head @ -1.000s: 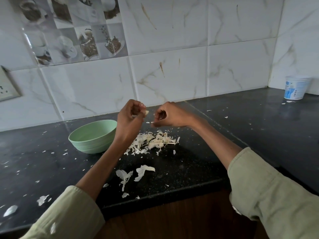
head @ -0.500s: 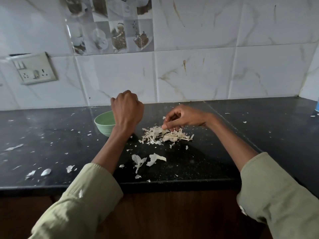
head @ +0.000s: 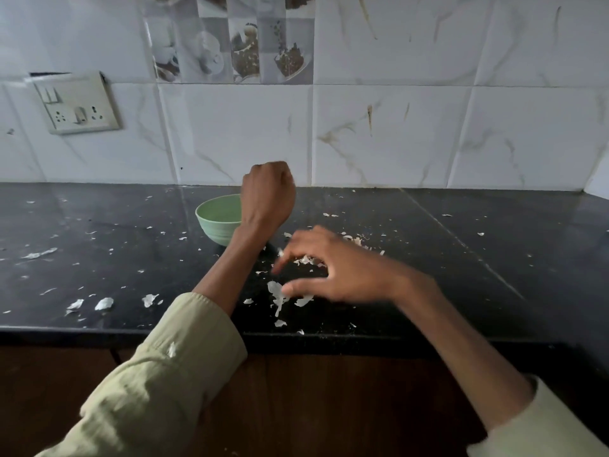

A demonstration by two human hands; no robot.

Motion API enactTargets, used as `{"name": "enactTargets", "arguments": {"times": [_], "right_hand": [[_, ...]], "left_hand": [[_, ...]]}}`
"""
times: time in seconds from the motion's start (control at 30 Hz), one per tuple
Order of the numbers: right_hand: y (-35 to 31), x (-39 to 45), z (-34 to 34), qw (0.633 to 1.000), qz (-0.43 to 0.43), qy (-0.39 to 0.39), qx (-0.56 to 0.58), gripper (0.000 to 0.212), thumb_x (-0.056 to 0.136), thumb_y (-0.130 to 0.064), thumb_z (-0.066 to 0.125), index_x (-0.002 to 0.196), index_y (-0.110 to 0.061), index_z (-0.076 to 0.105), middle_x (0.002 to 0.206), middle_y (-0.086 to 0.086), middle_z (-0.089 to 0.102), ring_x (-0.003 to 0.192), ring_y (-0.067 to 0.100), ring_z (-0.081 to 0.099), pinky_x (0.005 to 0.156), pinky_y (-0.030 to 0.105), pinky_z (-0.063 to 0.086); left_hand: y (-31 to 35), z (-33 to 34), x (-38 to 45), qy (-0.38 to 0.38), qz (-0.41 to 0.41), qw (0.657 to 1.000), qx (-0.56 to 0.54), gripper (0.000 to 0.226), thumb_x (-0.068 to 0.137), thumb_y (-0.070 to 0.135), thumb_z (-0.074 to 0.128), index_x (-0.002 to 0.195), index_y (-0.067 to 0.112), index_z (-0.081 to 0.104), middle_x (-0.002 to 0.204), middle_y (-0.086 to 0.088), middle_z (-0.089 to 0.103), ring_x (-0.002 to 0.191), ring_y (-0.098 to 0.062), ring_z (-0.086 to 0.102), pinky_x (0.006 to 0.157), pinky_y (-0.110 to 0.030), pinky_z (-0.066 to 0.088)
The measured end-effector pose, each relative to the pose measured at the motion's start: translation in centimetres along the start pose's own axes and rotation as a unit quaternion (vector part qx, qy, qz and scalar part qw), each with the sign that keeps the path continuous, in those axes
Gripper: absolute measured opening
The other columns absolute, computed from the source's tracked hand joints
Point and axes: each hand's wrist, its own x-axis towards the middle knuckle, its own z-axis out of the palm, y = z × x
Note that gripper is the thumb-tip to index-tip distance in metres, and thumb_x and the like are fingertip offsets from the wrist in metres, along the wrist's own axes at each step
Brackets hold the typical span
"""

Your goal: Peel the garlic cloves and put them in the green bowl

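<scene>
The green bowl (head: pixel 216 217) stands on the black counter (head: pixel 115 258) near the back wall, and its visible inside looks bare. My left hand (head: pixel 268 192) is raised just right of the bowl, over its right rim, curled into a fist with its back to me. The garlic clove it pinched earlier is hidden behind the fingers. My right hand (head: pixel 336 265) hovers low over the pile of garlic skins (head: pixel 306 259), blurred, with fingers spread and nothing in them. The hand covers most of the pile.
Larger loose skins (head: pixel 276 295) lie near the counter's front edge (head: pixel 329 338), and small flakes are scattered to the left (head: pixel 103 303) and right. A switch and socket plate (head: pixel 77 103) sits on the tiled wall at the left.
My left hand carried the clove from in front of me to the bowl's right rim. My right hand dropped to the skin pile, then opened and spread. The view swung left.
</scene>
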Motion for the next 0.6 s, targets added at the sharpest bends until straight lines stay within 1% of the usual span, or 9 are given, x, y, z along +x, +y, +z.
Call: {"name": "enactTargets", "arguments": {"times": [0.07, 0.13, 0.23, 0.33, 0.4, 0.43, 0.5, 0.53, 0.6], "right_hand": [[-2.0, -0.6, 2.7, 0.998, -0.013, -0.013, -0.059, 0.040, 0.097, -0.057, 0.062, 0.130, -0.036, 0.060, 0.132, -0.014, 0.050, 0.128, 0.008, 0.035, 0.110, 0.033, 0.033], [-2.2, -0.6, 4.2, 0.992, -0.019, 0.014, -0.122, 0.036, 0.103, -0.052, 0.055, 0.133, -0.033, 0.054, 0.134, -0.011, 0.047, 0.128, 0.011, 0.032, 0.109, 0.038, 0.033], [0.5, 0.8, 3.5, 0.966, -0.031, 0.078, -0.246, 0.015, 0.104, -0.032, 0.056, 0.118, -0.031, 0.056, 0.125, -0.005, 0.049, 0.120, 0.018, 0.039, 0.101, 0.046, 0.041], [4.9, 2.8, 1.2, 0.941, 0.014, 0.091, -0.326, 0.012, 0.099, -0.029, 0.062, 0.112, -0.030, 0.061, 0.129, -0.002, 0.052, 0.118, 0.020, 0.041, 0.098, 0.048, 0.043], [6.8, 4.0, -0.8, 0.961, 0.033, 0.084, -0.262, 0.011, 0.100, -0.036, 0.064, 0.111, -0.031, 0.063, 0.135, -0.005, 0.052, 0.113, 0.015, 0.044, 0.096, 0.046, 0.045], [7.4, 4.5, -1.7, 0.978, 0.034, 0.084, -0.190, 0.012, 0.101, -0.036, 0.064, 0.110, -0.028, 0.065, 0.132, -0.006, 0.056, 0.108, 0.014, 0.051, 0.092, 0.046, 0.049], [8.2, 5.3, -3.4, 0.995, 0.060, 0.084, -0.009, 0.015, 0.102, -0.031, 0.064, 0.109, -0.019, 0.068, 0.112, -0.005, 0.069, 0.095, 0.014, 0.067, 0.088, 0.044, 0.057], [8.6, 5.4, -4.1, 0.992, 0.073, 0.081, 0.061, 0.016, 0.103, -0.028, 0.062, 0.110, -0.015, 0.069, 0.103, -0.003, 0.072, 0.090, 0.012, 0.071, 0.085, 0.037, 0.059], [9.9, 5.5, -5.0, 0.987, 0.078, 0.091, 0.111, 0.016, 0.103, -0.023, 0.062, 0.110, -0.011, 0.070, 0.093, -0.001, 0.074, 0.080, 0.009, 0.071, 0.076, 0.027, 0.057]], "left_hand": [[0.5, -0.2, -0.1, -0.024, -0.012, 0.986, -0.165, 0.029, 0.081, 0.014, 0.039, 0.070, 0.007, 0.065, 0.068, -0.006, 0.069, 0.072, -0.030, 0.067, 0.069, -0.037, 0.055], [1.0, 0.0, -0.4, -0.046, -0.021, 0.962, -0.270, 0.028, 0.085, 0.012, 0.040, 0.072, 0.007, 0.065, 0.070, -0.005, 0.071, 0.076, -0.027, 0.069, 0.072, -0.035, 0.055], [1.3, 0.7, -0.7, -0.083, -0.022, 0.944, -0.318, 0.026, 0.091, 0.013, 0.044, 0.076, 0.008, 0.065, 0.076, -0.007, 0.073, 0.082, -0.030, 0.071, 0.074, -0.037, 0.058], [1.2, 1.6, -1.0, -0.119, -0.008, 0.945, -0.304, 0.030, 0.099, 0.012, 0.044, 0.084, 0.002, 0.067, 0.082, -0.007, 0.074, 0.084, -0.023, 0.071, 0.081, -0.041, 0.060], [1.3, 2.1, -1.5, -0.129, 0.000, 0.952, -0.278, 0.034, 0.106, 0.016, 0.043, 0.085, 0.004, 0.068, 0.085, -0.005, 0.074, 0.084, -0.019, 0.069, 0.085, -0.040, 0.056], [1.4, 2.2, -1.7, -0.131, -0.001, 0.954, -0.271, 0.037, 0.109, 0.020, 0.042, 0.086, 0.007, 0.069, 0.085, -0.003, 0.074, 0.083, -0.016, 0.068, 0.084, -0.039, 0.054], [1.3, 2.5, -1.9, -0.136, -0.015, 0.957, -0.257, 0.041, 0.112, 0.027, 0.039, 0.088, 0.010, 0.067, 0.083, 0.000, 0.070, 0.078, -0.015, 0.064, 0.079, -0.038, 0.050], [1.2, 2.7, -2.0, -0.139, -0.021, 0.960, -0.243, 0.042, 0.113, 0.030, 0.038, 0.091, 0.009, 0.066, 0.082, -0.001, 0.069, 0.077, -0.017, 0.062, 0.078, -0.039, 0.049], [0.6, 3.3, -2.0, -0.147, -0.022, 0.967, -0.209, 0.046, 0.114, 0.036, 0.035, 0.097, 0.006, 0.064, 0.088, -0.008, 0.070, 0.085, -0.024, 0.065, 0.083, -0.045, 0.050]]}}
